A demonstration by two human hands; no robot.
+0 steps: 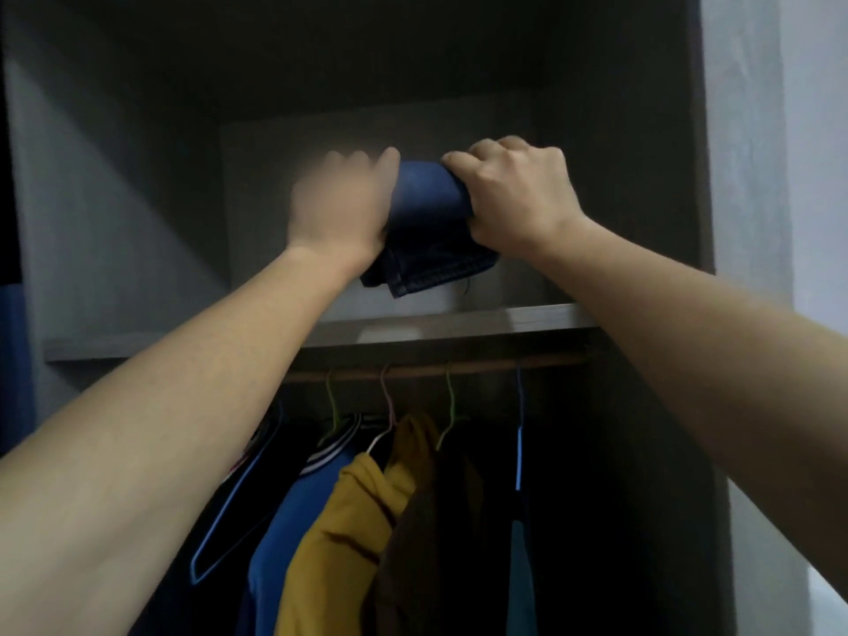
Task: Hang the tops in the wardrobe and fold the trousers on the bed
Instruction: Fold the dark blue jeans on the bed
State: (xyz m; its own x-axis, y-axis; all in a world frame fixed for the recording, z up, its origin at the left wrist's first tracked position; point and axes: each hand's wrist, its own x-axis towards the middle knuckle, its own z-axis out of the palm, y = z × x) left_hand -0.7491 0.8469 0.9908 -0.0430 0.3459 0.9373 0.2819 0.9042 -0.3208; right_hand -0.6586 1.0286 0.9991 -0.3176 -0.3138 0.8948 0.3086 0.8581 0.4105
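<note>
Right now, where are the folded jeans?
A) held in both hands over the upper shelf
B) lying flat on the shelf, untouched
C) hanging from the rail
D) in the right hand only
A: the left hand and right hand both grip the folded jeans over the upper shelf, above the rail where the tops hang.

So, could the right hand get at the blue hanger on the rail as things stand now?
Probably not at once. The right hand grips the folded jeans above the shelf, and the blue hanger hangs from the rail under that shelf. The hand would first have to let go and come down.
</note>
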